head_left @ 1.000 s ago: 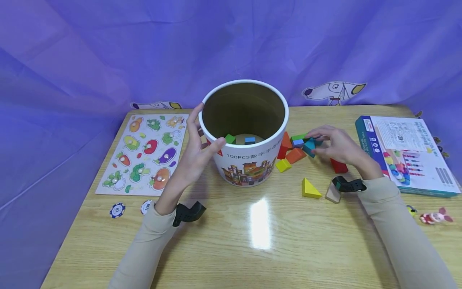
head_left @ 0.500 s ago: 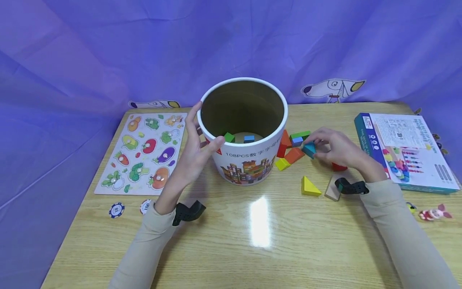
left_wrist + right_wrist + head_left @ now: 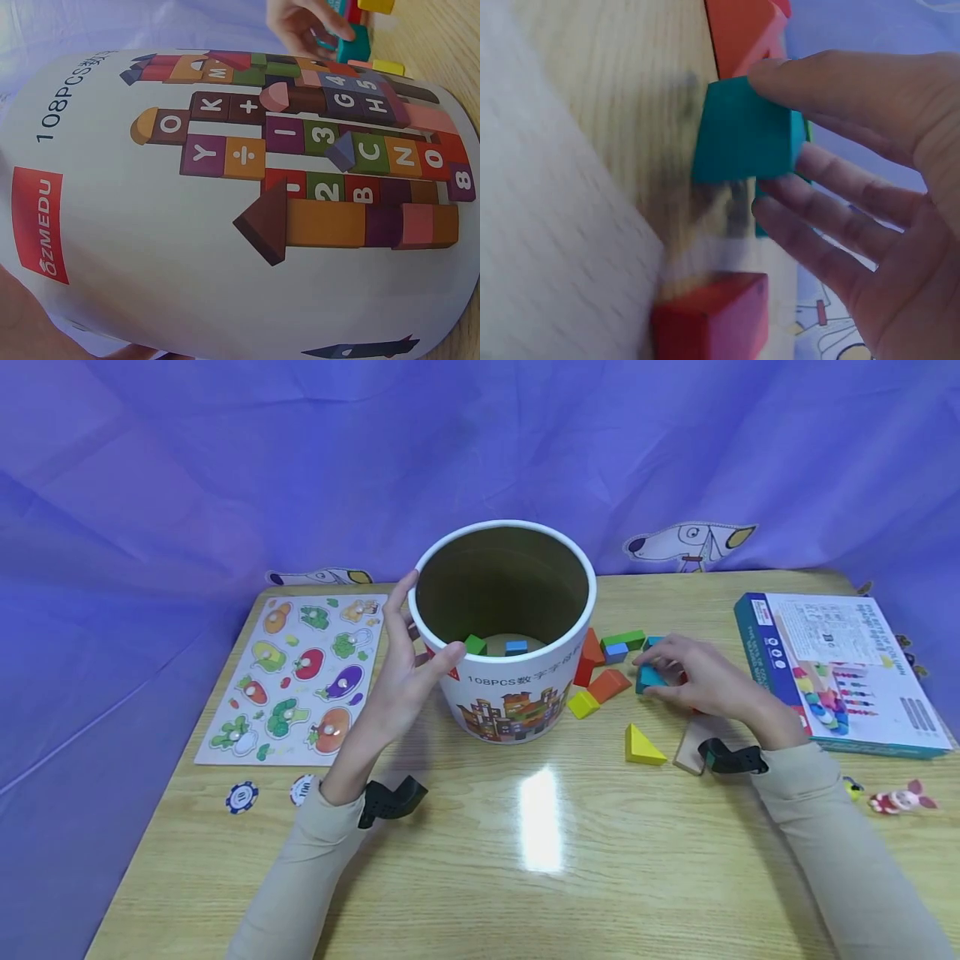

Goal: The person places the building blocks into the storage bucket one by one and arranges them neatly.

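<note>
A large white bucket (image 3: 517, 710) printed with toy buildings stands upright mid-table, with a green block (image 3: 476, 645) and a blue block (image 3: 516, 647) visible inside. My left hand (image 3: 397, 689) rests spread against its left side, thumb and index fingertip near the rim. Right of the bucket, my right hand (image 3: 712, 681) pinches a teal block (image 3: 742, 135) between thumb and fingers, close to the tabletop. A second teal block (image 3: 654, 642) lies just behind it, partly hidden. Orange (image 3: 609, 685), yellow (image 3: 583, 704), green (image 3: 624, 639) and blue (image 3: 617, 652) blocks lie nearby.
A yellow triangular block (image 3: 642, 747) and a plain wooden block (image 3: 690, 756) lie in front of the right hand; a red block (image 3: 712, 319) is beside it. A boxed toy set (image 3: 840, 668) and a pig figurine (image 3: 902, 797) are at right, a vegetable puzzle board (image 3: 292, 681) at left.
The right hand now has the teal block in its grasp and has shifted it slightly right, away from the orange block. The left hand stays at the bucket.
</note>
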`<state>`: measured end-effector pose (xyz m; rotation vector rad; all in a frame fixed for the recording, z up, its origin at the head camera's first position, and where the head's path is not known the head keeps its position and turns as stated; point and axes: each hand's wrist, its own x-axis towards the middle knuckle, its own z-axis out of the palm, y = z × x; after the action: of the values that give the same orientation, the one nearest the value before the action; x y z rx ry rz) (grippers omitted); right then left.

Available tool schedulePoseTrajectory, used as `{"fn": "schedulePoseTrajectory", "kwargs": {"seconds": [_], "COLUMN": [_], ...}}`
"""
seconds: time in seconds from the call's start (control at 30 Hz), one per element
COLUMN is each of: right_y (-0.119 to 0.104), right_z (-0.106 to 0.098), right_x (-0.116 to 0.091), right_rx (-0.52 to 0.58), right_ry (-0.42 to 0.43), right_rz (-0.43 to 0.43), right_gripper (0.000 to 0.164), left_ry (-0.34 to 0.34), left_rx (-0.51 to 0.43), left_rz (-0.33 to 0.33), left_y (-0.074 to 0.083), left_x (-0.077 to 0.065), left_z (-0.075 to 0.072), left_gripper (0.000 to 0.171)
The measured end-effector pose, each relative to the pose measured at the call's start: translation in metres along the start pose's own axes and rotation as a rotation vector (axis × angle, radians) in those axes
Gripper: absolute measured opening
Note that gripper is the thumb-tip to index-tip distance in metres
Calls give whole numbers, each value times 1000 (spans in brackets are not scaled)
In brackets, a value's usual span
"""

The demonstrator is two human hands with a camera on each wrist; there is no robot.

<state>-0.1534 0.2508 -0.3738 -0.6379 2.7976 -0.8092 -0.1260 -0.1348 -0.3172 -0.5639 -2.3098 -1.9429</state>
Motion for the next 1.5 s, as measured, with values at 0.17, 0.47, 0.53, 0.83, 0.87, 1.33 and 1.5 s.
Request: {"fn": "schedulePoseTrajectory", "kwargs": {"seconds": [0.17, 0.47, 0.53, 0.83, 0.87, 1.33, 1.5], "right_y": [-1, 5, 7, -6, -11, -136, -162], "right_z": [6, 12, 13, -8, -14, -87, -80], "right_x": [1, -3, -4, -9, -10, 15, 38], "right_rx": [56, 106, 118, 130, 119, 185, 190], "right_ry": [-6, 18, 27, 140, 177, 483, 380], "right_rz": [34, 78, 102, 108, 83, -390, -468], "right_gripper": [48, 43, 41, 39, 39, 47, 41], "left_ry": [-6, -6, -6, -4, -5, 4, 4], "left_rx": [-16, -11, -8, -1, -4, -1, -14], "left_rz": [2, 8, 11, 7, 7, 21, 26], "left_y": [-1, -1, -1, -1, -1, -1, -3], "left_x": [1, 0, 0, 0, 0, 1, 1], "left_z": [1, 0, 0, -1, -1, 1, 2], "left_gripper": [100, 100, 99, 98, 98, 103, 103]}}
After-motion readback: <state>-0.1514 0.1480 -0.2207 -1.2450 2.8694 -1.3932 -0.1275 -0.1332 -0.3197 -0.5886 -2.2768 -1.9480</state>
